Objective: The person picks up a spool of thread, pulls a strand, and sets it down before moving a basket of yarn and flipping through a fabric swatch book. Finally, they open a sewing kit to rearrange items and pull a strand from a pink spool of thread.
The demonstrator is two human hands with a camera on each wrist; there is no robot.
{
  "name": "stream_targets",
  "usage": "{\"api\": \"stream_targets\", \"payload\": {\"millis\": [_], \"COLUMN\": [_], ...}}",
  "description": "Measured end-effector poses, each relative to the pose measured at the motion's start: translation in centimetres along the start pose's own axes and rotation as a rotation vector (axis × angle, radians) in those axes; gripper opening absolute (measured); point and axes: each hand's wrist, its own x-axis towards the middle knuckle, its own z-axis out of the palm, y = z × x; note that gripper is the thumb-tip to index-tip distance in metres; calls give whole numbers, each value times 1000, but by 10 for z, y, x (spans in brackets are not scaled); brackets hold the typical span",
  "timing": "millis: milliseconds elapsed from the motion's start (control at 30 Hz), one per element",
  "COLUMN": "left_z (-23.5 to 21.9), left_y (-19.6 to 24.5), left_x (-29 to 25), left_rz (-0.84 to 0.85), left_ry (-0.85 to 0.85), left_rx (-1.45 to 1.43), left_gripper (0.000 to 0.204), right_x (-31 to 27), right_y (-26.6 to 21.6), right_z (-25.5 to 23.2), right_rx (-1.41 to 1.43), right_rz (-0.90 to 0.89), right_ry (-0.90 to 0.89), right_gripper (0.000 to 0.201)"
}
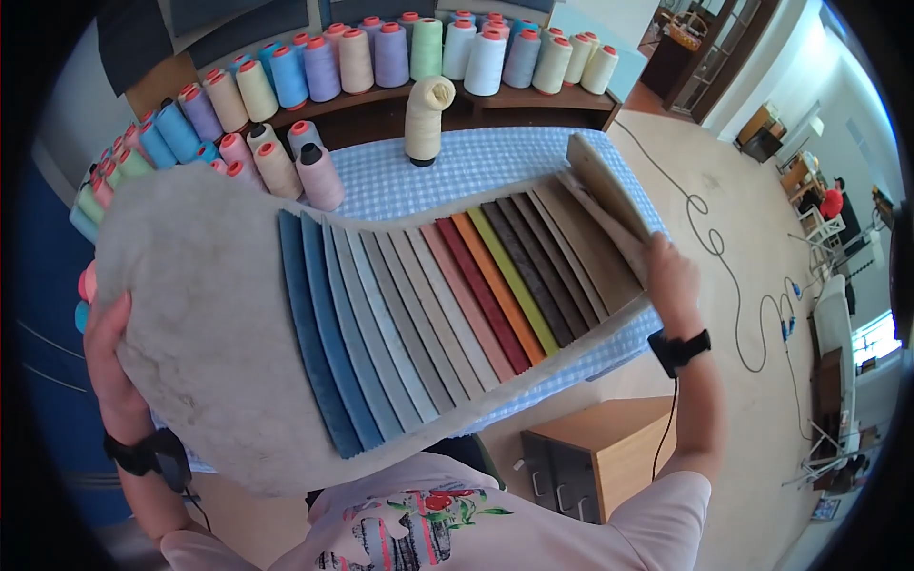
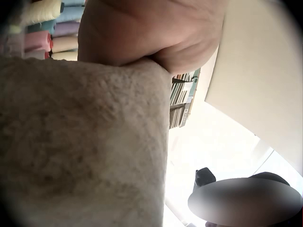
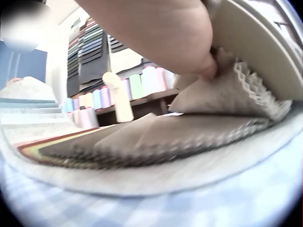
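Observation:
A long fabric swatch book lies spread over the table, its left part a bare greyish-beige panel bent upward. Overlapping swatches run from blue through grey, pink, red, orange and green to brown. My left hand holds the panel's left edge, thumb on the front face and the other fingers hidden behind. At the opposite end, my right hand grips the raised beige end flap. Up close in the right wrist view, its fingers are at a brown swatch with a zigzag edge, lifted beside the flap.
Many thread cones stand on a curved dark shelf behind the table and along its left. A cream cone topped by a smaller roll stands on the checked tablecloth. A wooden drawer cabinet is below right; cables cross the floor.

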Motion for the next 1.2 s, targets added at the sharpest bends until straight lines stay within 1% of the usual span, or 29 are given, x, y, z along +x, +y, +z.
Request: {"api": "stream_targets", "payload": {"millis": [67,100,167,200,233,267,333,400,467,500,567,600,667,733,767,800,867,900,967,1000,1033,1067,1100,1133,1200], "left_z": [1,-3,-18,-30,-42,-53,-70,-89,-111,-123,-148,-160,-182,-201,-211,-220,-242,-252,-266,-274,-280,-282,-284,-285,-288], "left_y": [9,14,26,32,35,39,47,53,53,53,50,44,35,25,24,16,3,-4,-18,-30,-38,-42,-46,-48,-47], "left_x": [11,12,17,17,13,8,-2,-14,-26,-31,-43,-46,-52,-54,-56,-56,-65,-70,-76,-79,-81,-82,-82,-83,-84], "left_rz": [26,25,59,78,95,110,139,143,122,101,46,24,-20,-60,-77,-93,-124,-142,-176,-132,-87,-91,-14,67,80], "left_ry": [-77,-89,-12,8,28,42,81,139,202,236,303,323,361,397,408,421,446,460,477,455,429,424,491,556,548], "left_rx": [2,-12,-59,-64,-52,-35,4,47,110,142,210,230,284,332,341,370,412,430,465,484,500,504,757,1009,1036], "left_gripper": [49,49,49,49,50,50,51,51,52,53,53,54,54,55,56,56,57,57,58,57,55,55,55,55,54], "right_x": [16,22,29,28,26,22,13,7,2,2,1,-1,-6,-16,-21,-28,-39,-42,-48,-51,-53,-55,-58,-60,-64], "right_y": [19,25,38,41,40,37,23,20,19,20,22,21,14,6,3,-2,-11,-12,-17,-19,-25,-30,-34,-41,-54], "right_z": [-17,-23,-32,-38,-43,-48,-55,-58,-57,-56,-56,-59,-64,-51,-37,-20,16,23,34,31,20,11,9,2,-14], "right_rx": [102,87,174,162,191,221,258,302,487,489,782,781,1063,1164,1209,1189,1145,1149,871,874,756,635,625,622,479], "right_rz": [205,215,310,323,295,267,266,260,200,209,207,218,243,298,343,385,483,486,333,338,254,170,118,121,-82], "right_ry": [-63,-58,38,41,65,87,108,128,169,164,112,107,20,-12,-58,-63,-161,-174,-13,-23,67,156,51,50,30], "right_gripper": [19,19,25,25,25,26,25,24,23,23,23,23,25,25,25,25,24,24,23,23,26,30,38,38,43]}}
